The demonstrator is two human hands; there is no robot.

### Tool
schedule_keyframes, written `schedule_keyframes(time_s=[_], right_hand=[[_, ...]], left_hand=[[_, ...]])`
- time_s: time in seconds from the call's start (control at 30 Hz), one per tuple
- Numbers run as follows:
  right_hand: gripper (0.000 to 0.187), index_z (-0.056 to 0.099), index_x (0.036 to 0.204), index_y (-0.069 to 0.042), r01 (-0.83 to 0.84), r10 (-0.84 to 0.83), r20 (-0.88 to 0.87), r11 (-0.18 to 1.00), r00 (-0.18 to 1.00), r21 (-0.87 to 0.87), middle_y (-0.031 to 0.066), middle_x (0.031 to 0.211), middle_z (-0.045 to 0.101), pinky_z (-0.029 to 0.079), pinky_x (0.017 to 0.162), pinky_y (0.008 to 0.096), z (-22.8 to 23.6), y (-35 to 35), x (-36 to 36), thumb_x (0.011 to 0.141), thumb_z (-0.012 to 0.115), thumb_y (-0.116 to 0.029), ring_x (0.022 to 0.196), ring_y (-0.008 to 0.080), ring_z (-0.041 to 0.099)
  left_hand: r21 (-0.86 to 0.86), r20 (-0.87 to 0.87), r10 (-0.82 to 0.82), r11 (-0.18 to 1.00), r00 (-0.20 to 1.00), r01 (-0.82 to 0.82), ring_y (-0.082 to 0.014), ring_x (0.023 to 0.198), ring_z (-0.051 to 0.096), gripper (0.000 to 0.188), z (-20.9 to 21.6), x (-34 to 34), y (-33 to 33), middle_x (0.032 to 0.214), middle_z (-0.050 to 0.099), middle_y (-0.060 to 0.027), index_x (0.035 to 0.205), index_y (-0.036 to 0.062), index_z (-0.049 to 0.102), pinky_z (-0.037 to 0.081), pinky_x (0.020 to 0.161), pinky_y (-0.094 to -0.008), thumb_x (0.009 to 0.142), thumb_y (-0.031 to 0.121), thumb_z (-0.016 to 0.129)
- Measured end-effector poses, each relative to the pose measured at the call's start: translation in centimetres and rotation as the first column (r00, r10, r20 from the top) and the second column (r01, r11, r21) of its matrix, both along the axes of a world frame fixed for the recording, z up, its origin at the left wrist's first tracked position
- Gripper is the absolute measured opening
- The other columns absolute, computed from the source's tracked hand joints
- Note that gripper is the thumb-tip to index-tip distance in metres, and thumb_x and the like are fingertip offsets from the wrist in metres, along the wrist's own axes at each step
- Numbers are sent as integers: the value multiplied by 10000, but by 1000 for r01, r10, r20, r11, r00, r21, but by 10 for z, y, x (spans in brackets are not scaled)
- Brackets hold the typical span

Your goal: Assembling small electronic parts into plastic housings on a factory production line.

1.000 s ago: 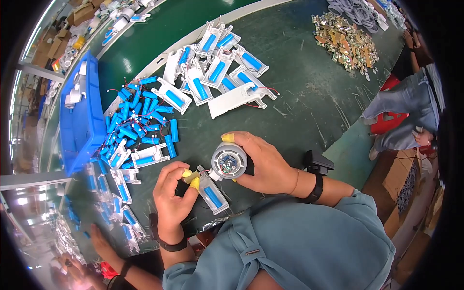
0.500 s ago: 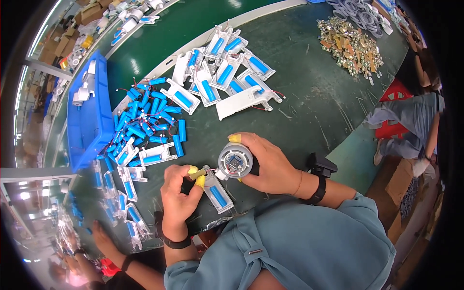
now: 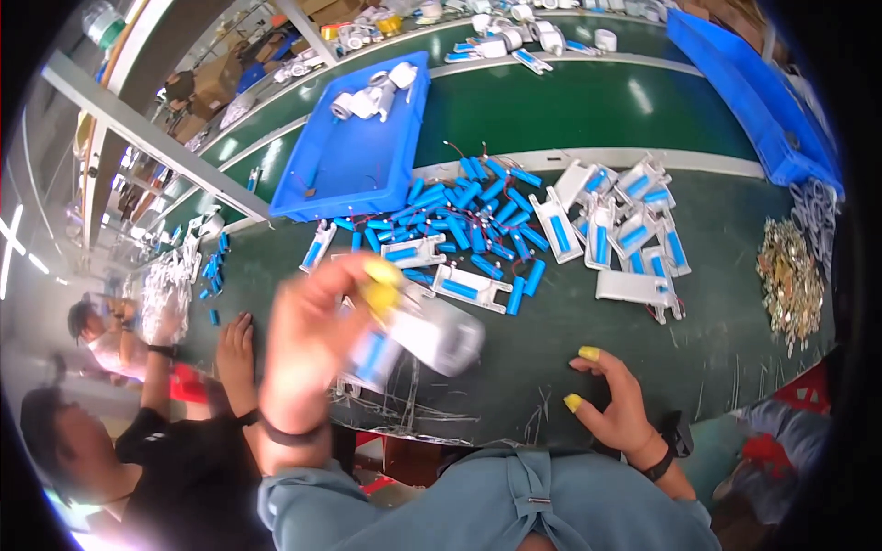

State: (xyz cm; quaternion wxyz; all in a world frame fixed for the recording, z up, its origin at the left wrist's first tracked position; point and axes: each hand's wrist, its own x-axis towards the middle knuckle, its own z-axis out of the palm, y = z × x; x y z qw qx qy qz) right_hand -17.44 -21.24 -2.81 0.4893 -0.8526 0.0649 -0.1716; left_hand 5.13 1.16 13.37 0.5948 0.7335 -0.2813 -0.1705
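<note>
My left hand (image 3: pixel 317 326), smeared by motion, is raised over the left of the bench with yellow-covered fingertips. Its thumb and fingers grip a white-and-grey round housing (image 3: pixel 450 342), also blurred. A white shell with a blue battery cell (image 3: pixel 372 356) shows just below, partly behind the hand; whether it is joined to the housing I cannot tell. My right hand (image 3: pixel 614 404) hovers at the bench's near side, thumb and forefinger apart, holding nothing. Beyond both hands lies a heap of blue battery cells (image 3: pixel 478 220) with thin red and dark wires.
White shells fitted with blue cells (image 3: pixel 634 225) are piled right of the heap. A blue tray (image 3: pixel 344 161) with white round parts stands at the back left, another blue tray (image 3: pixel 758 106) at the far right. Small circuit boards (image 3: pixel 788 285) lie at right. A co-worker (image 3: pixel 156 441) sits at left.
My left hand has lifted and swung left with the housing, which my right hand held before. The right hand has let go and is open. The view has turned toward the left.
</note>
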Motion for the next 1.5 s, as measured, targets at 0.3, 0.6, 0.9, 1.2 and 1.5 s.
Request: schedule_keyframes(time_s=[0.3,0.6,0.9,1.2,1.5], right_hand=[[470,544,1177,-19,69,-69,-43,997,997,20,101,983,675,493,809,335,-4,4,21,721,657,0,902,241,637],[363,567,1053,-46,72,-73,-49,997,996,-29,66,857,678,478,702,338,1,-7,23,695,626,-39,766,250,614],[271,590,1078,-24,10,-17,-94,998,995,-69,95,886,660,490,720,316,23,-10,33,811,615,-56,778,224,619],[266,571,1182,25,59,-48,-129,995,991,79,126,1045,648,495,846,314,25,13,6,936,599,-75,945,194,634],[294,564,1213,8,55,-42,-105,990,994,132,115,1073,648,481,870,310,5,19,5,946,597,-112,973,195,624]], left_hand=[[211,755,315,713,575,-668,-111,718,648,281,37,296,74,714,654,-40,1075,35,667,473,648,-263,822,109,572],[249,504,499,697,705,-672,-201,1004,617,545,-128,492,131,1130,660,-139,1305,31,552,461,882,-332,814,265,589],[309,745,174,765,644,-565,-357,1337,396,523,-133,430,16,1410,449,-228,1242,59,601,323,1113,-416,829,376,655],[402,771,-49,811,635,-425,-351,1263,475,536,-106,274,-21,1415,441,-174,1312,96,520,365,1014,-524,823,271,657],[299,768,78,835,636,-463,-334,1220,508,486,-122,199,113,1359,493,-154,1275,78,538,375,1006,-490,831,239,656]])
